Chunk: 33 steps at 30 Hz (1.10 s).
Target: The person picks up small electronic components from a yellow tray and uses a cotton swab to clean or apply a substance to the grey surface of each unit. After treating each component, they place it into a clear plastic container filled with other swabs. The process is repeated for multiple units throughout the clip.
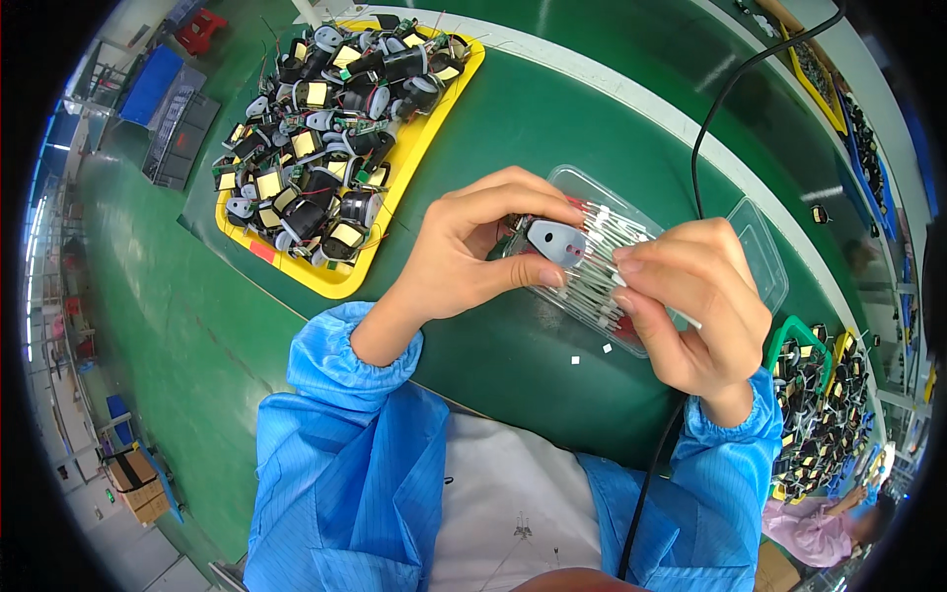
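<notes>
1. Thumb (525, 270) and fingers of the left hand (459, 237), at the centre of the frame, pinch a grey teardrop-shaped part (555, 243), which bears one dark spot and reddish ones.
2. Right hand (695, 301), right of centre: fingertips drawn narrowly together at a small white piece (619, 280); whether they grip it, I cannot tell.
3. Clear plastic box (646, 210) beneath both hands, filled with thin pale sticks (592, 301), red showing at some ends; a clear lid (771, 259) lies to its right.
4. Yellow tray (347, 283), upper left, heaped with black-and-grey assemblies (316, 183) bearing pale yellow squares; a red label (261, 252) sits on its near rim, any writing too small to read.
5. White shirt (483, 474), bottom centre, carries a small dark printed motif (521, 529), its detail unclear.
6. Two white squares (575, 360) lie on the green tabletop (493, 365), below the box.
</notes>
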### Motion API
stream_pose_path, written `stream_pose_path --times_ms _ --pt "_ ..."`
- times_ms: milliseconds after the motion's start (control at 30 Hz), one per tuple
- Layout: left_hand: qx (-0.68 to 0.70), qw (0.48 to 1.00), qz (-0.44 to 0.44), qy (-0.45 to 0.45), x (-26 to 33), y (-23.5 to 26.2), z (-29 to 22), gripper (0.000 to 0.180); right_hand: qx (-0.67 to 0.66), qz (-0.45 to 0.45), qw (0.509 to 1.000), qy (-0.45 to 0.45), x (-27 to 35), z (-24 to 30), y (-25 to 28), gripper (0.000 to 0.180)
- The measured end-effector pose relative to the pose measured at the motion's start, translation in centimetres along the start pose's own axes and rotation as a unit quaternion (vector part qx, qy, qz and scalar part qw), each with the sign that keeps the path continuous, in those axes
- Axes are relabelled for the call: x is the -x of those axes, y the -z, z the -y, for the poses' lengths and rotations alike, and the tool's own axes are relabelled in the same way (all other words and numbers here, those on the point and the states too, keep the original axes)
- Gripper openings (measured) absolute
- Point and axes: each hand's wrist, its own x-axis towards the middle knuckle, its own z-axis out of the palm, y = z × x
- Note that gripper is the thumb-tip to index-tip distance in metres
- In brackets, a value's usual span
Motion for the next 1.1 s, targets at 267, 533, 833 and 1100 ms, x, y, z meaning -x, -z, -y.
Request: stream_pose_path --times_ms 267,533,833,1100 --pt "-0.095 0.995 0.000 -0.002 0.0 -0.5 0.0 0.046 -0.073 -0.035 0.992 -0.096 1.1 -1.1 -2.1 0.020" --pt "-0.123 0.992 -0.008 0.000 0.1 -0.8 -0.1 0.037 -0.068 -0.005 0.987 -0.145 1.0 -1.1 -1.5 0.015" --pt "-0.096 0.995 0.016 0.015 0.4 -1.3 -0.3 0.039 -0.135 -0.017 0.988 -0.070 1.6 -2.7 -2.3 0.013" --pt "-0.119 0.990 -0.063 -0.029 1.0 -3.1 0.2 0.030 -0.095 -0.090 0.991 -0.036 2.6 -2.8 -3.4 0.016"
